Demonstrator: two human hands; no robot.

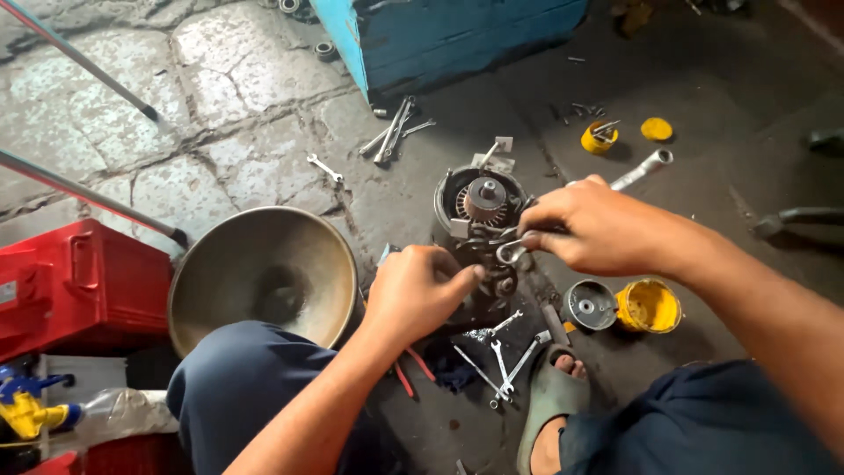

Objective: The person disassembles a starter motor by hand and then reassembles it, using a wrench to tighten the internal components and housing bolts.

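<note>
A round electric motor [479,224] stands on the dark, oily floor [703,176] between the person's knees, its open end up and a grey rotor hub showing in the middle. The right hand [598,230] reaches in from the right, its grip closed around a ring spanner [514,252] whose ring end sits at the motor's near rim. The left hand [418,295] is curled against the motor's lower left side, its grip closed on the housing or on some small part there; the fingers hide which, so I cannot tell exactly.

Just right of the motor lie a grey metal end cap [589,304] and a yellow tub [649,305], touching each other. A scatter of small spanners [505,356] lies on the floor below the motor, near a sandalled foot [549,400]. Left of the motor a wide, dull metal bowl [264,273] rests partly over the person's left knee. Further left stands a red case [79,286]. Behind the motor lie a bundle of long tools [394,132], a single spanner [323,167], a blue box [457,35], a small yellow cup [599,138] and a yellow lid [656,129]. A metal tube [646,167] pokes out behind the right hand, partly blocked by it.
</note>
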